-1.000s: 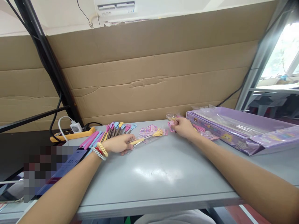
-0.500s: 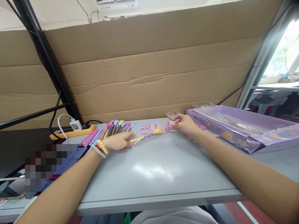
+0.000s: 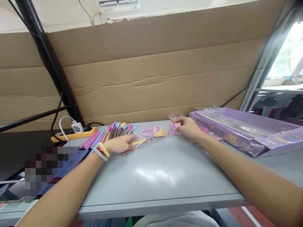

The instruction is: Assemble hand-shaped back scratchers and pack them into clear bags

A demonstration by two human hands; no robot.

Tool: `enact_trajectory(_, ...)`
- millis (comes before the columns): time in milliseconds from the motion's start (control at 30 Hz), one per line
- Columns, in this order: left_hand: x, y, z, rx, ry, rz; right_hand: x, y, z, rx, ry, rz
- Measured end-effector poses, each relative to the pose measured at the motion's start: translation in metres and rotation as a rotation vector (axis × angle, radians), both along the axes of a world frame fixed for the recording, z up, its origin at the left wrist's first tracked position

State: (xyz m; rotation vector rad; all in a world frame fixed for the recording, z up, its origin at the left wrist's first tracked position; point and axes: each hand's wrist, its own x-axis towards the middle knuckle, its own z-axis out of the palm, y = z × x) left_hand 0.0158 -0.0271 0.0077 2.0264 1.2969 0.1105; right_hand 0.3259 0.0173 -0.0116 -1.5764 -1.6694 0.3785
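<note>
My left hand [image 3: 121,144] is closed on the handle of a yellow back scratcher [image 3: 139,141], which sits in a clear plastic sleeve. The scratcher's hand-shaped head points right, beside a loose pile of small pink printed cards [image 3: 151,130]. My right hand [image 3: 189,126] pinches one small pink card [image 3: 176,128] at the back of the table, apart from the sleeve's end. Behind my left hand lies a row of back scratchers [image 3: 118,128] with pink, blue, purple and yellow heads. More pink pieces [image 3: 204,129] are partly hidden behind my right hand.
On the right stands an open purple box [image 3: 227,138] with clear plastic sleeves [image 3: 236,124] in it. A crumpled clear packet [image 3: 175,117] lies by the cardboard wall [image 3: 153,72]. At left are a yellow power strip [image 3: 73,135], a white charger [image 3: 77,127] and a phone-like screen [image 3: 66,167].
The pink card in my right hand has shifted slightly right, away from the scratcher's head. My left hand stays nearly still, holding the sleeved scratcher.
</note>
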Motion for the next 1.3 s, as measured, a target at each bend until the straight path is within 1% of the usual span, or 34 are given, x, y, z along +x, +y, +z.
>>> enact_trajectory(100, 0.000, 0.000, 0.000, 0.007, 0.000, -0.009, -0.002, 0.000, 0.000, -0.002, -0.027, -0.030)
enact_trajectory(300, -0.001, 0.001, -0.003, 0.020, 0.004, -0.018, -0.007, -0.005, 0.002, -0.051, 0.002, 0.038)
enact_trajectory(400, -0.001, 0.001, -0.003, 0.023, 0.009, -0.014, -0.009, -0.007, 0.004, -0.083, 0.003, 0.041)
enact_trajectory(567, 0.001, 0.000, -0.001, 0.013, 0.002, -0.017, -0.008, -0.009, 0.007, -0.058, 0.001, 0.058)
enact_trajectory(800, 0.000, 0.001, -0.002, 0.012, -0.006, -0.030, -0.007, -0.008, 0.002, -0.006, -0.002, 0.171)
enact_trajectory(900, -0.001, 0.002, -0.003, 0.015, -0.015, -0.049, -0.008, -0.006, -0.003, 0.002, 0.028, 0.259)
enact_trajectory(967, -0.001, 0.002, -0.003, 0.014, -0.016, -0.053, -0.009, -0.005, -0.006, -0.020, 0.053, 0.312)
enact_trajectory(1067, -0.001, 0.003, -0.003, 0.014, -0.011, -0.051, -0.011, -0.005, -0.009, -0.068, 0.078, 0.308)
enact_trajectory(1167, -0.001, 0.003, -0.003, 0.013, -0.010, -0.044, -0.013, -0.007, -0.007, -0.102, 0.037, 0.304)
enact_trajectory(1300, 0.000, 0.001, -0.002, 0.012, -0.009, -0.035, -0.012, -0.007, -0.006, -0.123, 0.031, 0.378)
